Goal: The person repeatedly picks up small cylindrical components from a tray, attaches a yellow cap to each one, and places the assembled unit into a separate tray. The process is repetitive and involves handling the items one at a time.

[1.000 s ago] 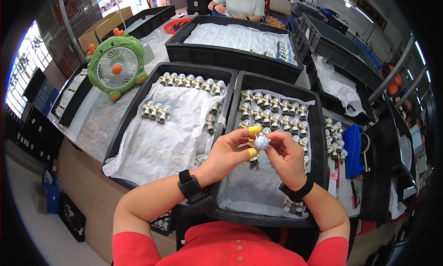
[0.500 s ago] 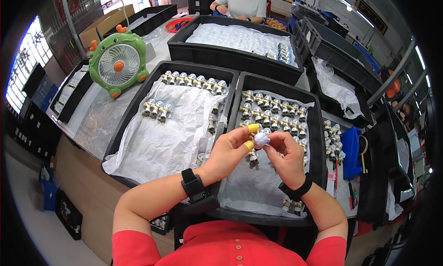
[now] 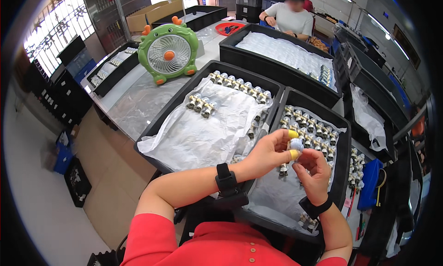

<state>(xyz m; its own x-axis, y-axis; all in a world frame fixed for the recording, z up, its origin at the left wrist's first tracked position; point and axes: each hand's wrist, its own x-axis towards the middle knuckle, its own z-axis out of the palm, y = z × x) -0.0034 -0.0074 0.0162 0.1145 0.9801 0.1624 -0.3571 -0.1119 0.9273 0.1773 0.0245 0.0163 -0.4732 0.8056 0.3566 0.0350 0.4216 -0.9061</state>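
My left hand (image 3: 270,156) pinches a small figurine (image 3: 296,145) with a pale blue, rounded head between thumb and index finger, both wearing yellow finger cots. Just below and right of it, my right hand (image 3: 317,176) has its fingers curled, with a gap between thumb and index finger; the index fingertip is close to the figurine. Both hands hover above the right black tray (image 3: 340,183), where rows of small figurines (image 3: 318,127) with whitish heads, gold middles and dark bases lie on white paper. My left hand partly hides the held figurine's body.
Left of it, another black tray (image 3: 159,113) holds figurines along its far and right edges, and a short row inside. A green fan (image 3: 168,53) stands beyond. Farther back are a large black tray (image 3: 277,65) and a seated person (image 3: 288,19). A blue container (image 3: 370,185) stands at right.
My view has turned, so the scene sits farther right. My right fingers have come off the figurine's head and moved slightly lower, while my left hand keeps its pinch.
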